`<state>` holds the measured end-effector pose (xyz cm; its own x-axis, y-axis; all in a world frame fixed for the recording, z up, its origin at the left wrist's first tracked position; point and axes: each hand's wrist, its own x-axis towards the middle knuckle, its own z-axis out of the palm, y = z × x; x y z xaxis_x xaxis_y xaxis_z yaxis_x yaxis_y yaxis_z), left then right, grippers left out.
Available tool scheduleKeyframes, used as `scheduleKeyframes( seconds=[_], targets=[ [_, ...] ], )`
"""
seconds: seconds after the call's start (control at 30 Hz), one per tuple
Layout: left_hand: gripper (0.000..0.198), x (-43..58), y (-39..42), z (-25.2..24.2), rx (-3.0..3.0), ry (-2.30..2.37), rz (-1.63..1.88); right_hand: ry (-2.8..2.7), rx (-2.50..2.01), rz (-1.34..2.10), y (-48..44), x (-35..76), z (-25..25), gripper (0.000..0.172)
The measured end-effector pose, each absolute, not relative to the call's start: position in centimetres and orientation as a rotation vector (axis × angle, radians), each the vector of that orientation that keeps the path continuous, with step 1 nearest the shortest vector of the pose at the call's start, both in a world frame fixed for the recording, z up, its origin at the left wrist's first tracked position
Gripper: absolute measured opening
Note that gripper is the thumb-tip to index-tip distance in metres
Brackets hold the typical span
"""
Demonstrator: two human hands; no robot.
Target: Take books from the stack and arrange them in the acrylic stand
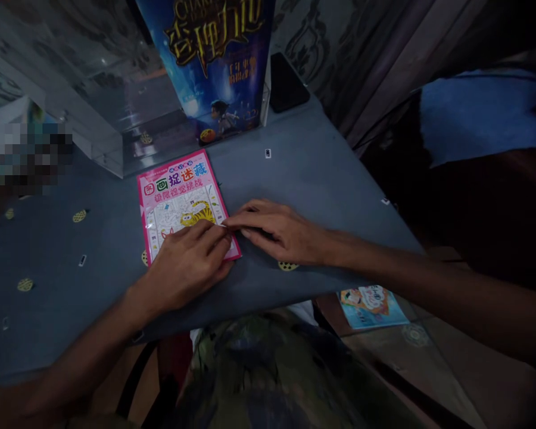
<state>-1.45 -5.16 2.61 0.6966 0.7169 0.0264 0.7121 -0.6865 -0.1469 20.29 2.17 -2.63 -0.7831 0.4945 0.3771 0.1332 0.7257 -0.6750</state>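
Note:
A pink-bordered book (174, 199) with Chinese lettering and a yellow cartoon cat lies closed on the grey-blue table. My left hand (190, 259) rests over its lower part, fingers bent and close together near the right edge. From the right, my right hand (277, 229) reaches that same edge, its fingertips meeting those of my left hand. The fingers of my right hand are pressed together at a small pale spot there; what they pinch, if anything, is too small to make out.
Behind the book, a clear acrylic holder (96, 146) stands beside a tall blue book (223, 77). A black phone (288, 83) lies at the back edge of the table (330, 173). Another book (370, 307) is low at the right. Someone's blurred hand shows at far left.

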Motion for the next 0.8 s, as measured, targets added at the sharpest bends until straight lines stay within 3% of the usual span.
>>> scheduleKeyframes(
  seconds=[0.57,0.7,0.8],
  targets=[
    [0.026,-1.7,-5.7,2.6,-2.853,-1.218,-0.212,-2.306,-0.395,1.012,1.6,20.9,-2.1,0.036],
    [0.024,-1.6,-6.2,2.2,-2.776,-1.249,-0.174,-2.359,-0.361,0.908,1.0,21.1,-2.2,0.032],
    [0.022,-1.9,-6.7,1.8,-2.774,-1.237,-0.229,-2.462,-0.249,0.631,0.3,21.4,-2.2,0.033]
  ],
)
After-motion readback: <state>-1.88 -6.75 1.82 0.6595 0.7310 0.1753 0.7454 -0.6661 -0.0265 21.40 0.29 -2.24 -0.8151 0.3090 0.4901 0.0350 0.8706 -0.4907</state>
